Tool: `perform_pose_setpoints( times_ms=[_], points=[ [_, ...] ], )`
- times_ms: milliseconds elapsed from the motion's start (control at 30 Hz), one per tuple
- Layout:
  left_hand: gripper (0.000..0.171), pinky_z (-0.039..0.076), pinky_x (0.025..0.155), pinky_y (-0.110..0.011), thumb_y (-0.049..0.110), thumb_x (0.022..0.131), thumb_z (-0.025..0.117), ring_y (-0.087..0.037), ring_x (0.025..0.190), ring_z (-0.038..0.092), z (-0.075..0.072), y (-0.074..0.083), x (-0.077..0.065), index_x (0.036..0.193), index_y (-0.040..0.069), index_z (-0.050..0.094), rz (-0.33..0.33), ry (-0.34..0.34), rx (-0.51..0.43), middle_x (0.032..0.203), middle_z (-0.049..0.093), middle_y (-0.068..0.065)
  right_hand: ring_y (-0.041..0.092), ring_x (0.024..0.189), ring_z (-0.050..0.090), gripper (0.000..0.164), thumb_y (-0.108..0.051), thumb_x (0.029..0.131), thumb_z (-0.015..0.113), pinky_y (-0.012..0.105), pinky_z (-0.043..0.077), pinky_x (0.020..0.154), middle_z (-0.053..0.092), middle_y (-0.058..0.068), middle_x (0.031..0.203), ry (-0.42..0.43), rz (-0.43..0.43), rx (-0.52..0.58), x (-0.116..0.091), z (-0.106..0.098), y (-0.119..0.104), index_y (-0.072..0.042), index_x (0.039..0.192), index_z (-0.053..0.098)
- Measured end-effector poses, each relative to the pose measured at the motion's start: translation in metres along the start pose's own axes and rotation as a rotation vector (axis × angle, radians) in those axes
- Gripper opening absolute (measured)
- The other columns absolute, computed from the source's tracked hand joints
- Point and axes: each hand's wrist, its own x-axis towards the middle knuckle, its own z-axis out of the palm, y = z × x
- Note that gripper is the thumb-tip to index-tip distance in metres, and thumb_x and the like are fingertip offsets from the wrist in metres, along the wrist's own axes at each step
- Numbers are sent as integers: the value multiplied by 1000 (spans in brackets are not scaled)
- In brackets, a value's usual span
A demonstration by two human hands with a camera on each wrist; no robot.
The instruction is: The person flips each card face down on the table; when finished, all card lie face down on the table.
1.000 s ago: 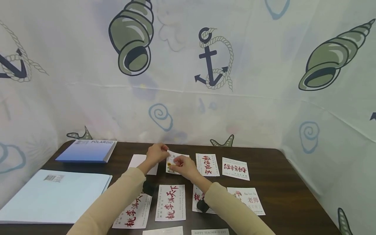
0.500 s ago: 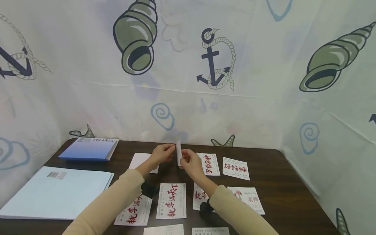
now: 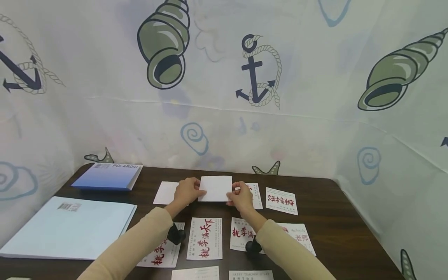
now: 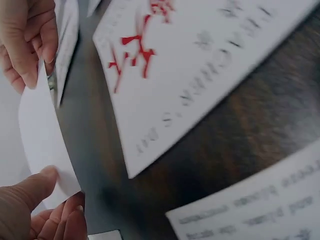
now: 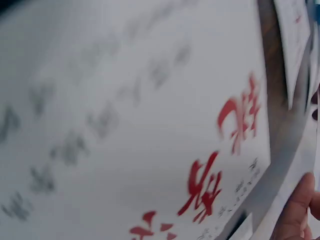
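Observation:
A white card [image 3: 216,188] stands raised over the far side of the table, its blank face toward me. My left hand [image 3: 187,191] pinches its left edge between thumb and fingers. On the opposite edge, my right hand [image 3: 241,196] pinches the card the same way. In the left wrist view the held card [image 4: 47,142] bows slightly between both hands. Just left of it lies another blank-faced card [image 3: 165,193]. A card with red writing [image 3: 257,195] lies partly behind my right hand.
More printed cards lie in rows, including a red-lettered card [image 3: 204,238], a tilted card [image 3: 281,200] at right and a card under my right forearm [image 3: 241,234]. A blue POLAROID album [image 3: 108,177] and a large pale-blue album [image 3: 66,229] occupy the left. A patterned curtain [image 3: 224,128] hangs behind.
The card was low with its printed side showing, then turned edge-on between my hands. Now its blank side faces me, and my right hand has moved right to its edge.

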Motion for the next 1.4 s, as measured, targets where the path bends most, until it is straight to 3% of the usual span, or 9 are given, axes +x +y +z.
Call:
perform_pose_setpoints(
  times_ms=[267, 567, 700, 833, 900, 1000, 1167, 1333, 1400],
  points=[
    [29, 42, 51, -29, 19, 72, 81, -16, 58, 53, 3, 0, -4, 87, 0, 64, 43, -14, 144, 69, 62, -5, 9, 45, 56, 30, 7, 78, 66, 27, 53, 47, 61, 11, 66, -106, 13, -241, 2, -1, 5, 9, 104, 50],
    [29, 42, 50, -32, 22, 72, 80, -19, 58, 50, 4, 10, -1, 75, 3, 59, 26, -63, 295, 66, 57, -6, 9, 44, 52, 25, -1, 78, 72, 22, 47, 42, 55, 7, 66, -112, -56, -541, 5, -2, 1, 4, 94, 53],
    [30, 45, 53, -35, 23, 72, 81, -21, 61, 52, 4, 12, 0, 77, 3, 58, 11, -87, 338, 69, 57, -7, 9, 45, 52, 30, -3, 81, 70, 21, 46, 44, 58, 8, 69, -101, -51, -457, 15, -20, 1, 7, 105, 53],
    [32, 47, 56, -37, 23, 72, 81, -22, 64, 54, 2, 11, 0, 83, 2, 60, 14, -96, 356, 74, 59, -9, 10, 52, 54, 34, -2, 83, 68, 23, 50, 50, 57, 7, 74, 12, 4, -361, 32, -52, 6, 7, 113, 55],
    [32, 48, 57, -38, 23, 72, 81, -23, 65, 54, 1, 9, -2, 84, 2, 60, 13, -96, 357, 76, 59, -9, 9, 55, 53, 36, -2, 83, 68, 23, 50, 52, 55, 6, 76, 42, 52, -368, 38, -65, 9, 6, 115, 56],
    [31, 47, 55, -37, 23, 72, 81, -23, 64, 53, -1, 5, -2, 83, 3, 59, 6, -106, 355, 75, 58, -9, 9, 57, 52, 41, -3, 81, 70, 22, 50, 55, 55, 7, 79, 12, 99, -417, 48, -77, 16, 5, 119, 55],
    [31, 45, 52, -34, 24, 74, 79, -20, 61, 52, -4, 1, 0, 84, 2, 60, 3, -148, 335, 75, 59, -8, 12, 59, 54, 47, -1, 77, 74, 23, 51, 55, 59, 8, 77, -47, 92, -517, 59, -85, 27, 5, 119, 55],
    [31, 49, 57, -35, 23, 78, 76, -20, 66, 59, -7, 11, 8, 95, 0, 63, 18, -158, 289, 85, 65, -10, 15, 61, 55, 45, 2, 74, 75, 25, 51, 54, 56, 9, 78, -62, 77, -584, 66, -89, 28, 4, 114, 55],
    [31, 51, 60, -35, 20, 80, 75, -18, 65, 62, -6, 18, 14, 99, -1, 63, 35, -164, 227, 86, 66, -10, 15, 61, 54, 43, 3, 74, 75, 25, 52, 53, 55, 10, 78, -68, 75, -585, 67, -90, 24, 4, 111, 54]
  ],
)
